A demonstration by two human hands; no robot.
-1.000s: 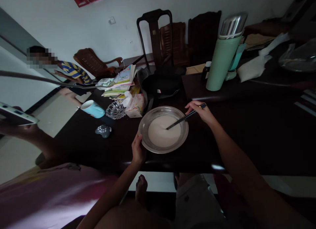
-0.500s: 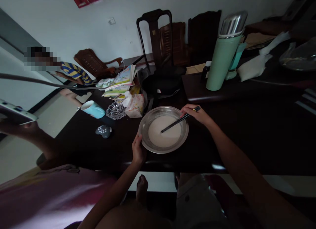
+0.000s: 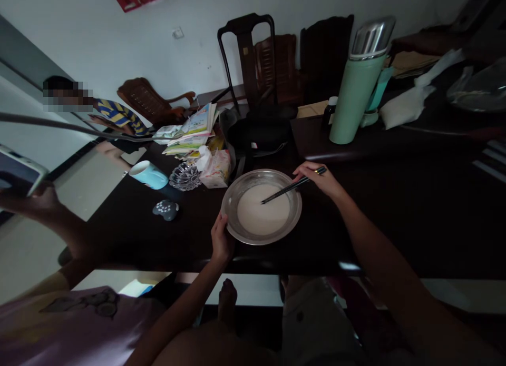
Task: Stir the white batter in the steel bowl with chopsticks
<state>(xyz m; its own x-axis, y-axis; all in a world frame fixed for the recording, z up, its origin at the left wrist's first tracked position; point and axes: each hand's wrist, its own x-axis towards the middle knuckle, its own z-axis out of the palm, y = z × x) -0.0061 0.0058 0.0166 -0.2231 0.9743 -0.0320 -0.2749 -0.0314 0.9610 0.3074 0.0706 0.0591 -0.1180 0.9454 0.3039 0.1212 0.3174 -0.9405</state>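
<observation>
A round metal bowl (image 3: 233,213) stands near the front edge of the dark table. Pale, milky batter (image 3: 259,218) fills its bottom. My left hand (image 3: 221,237) grips the bowl's left rim, thumb over the edge and fingers along the outer side. Above the right rim, my right hand (image 3: 315,177) is closed around dark chopsticks (image 3: 284,190). Their tips dip into the batter near the middle of the bowl, and their upper ends poke out past the hand.
Left of the bowl are a tissue pack (image 3: 216,169), a glass dish (image 3: 185,176), a blue mug (image 3: 149,175) and a grey paw-patterned object (image 3: 166,210). A green thermos (image 3: 358,95) stands behind right. A person beside me holds a phone (image 3: 21,171); another person (image 3: 118,116) is farther back.
My right hand has shifted slightly up and right, and the chopstick tips have moved up in the batter. My left hand stays on the rim. The neighbouring person's phone and body have moved left.
</observation>
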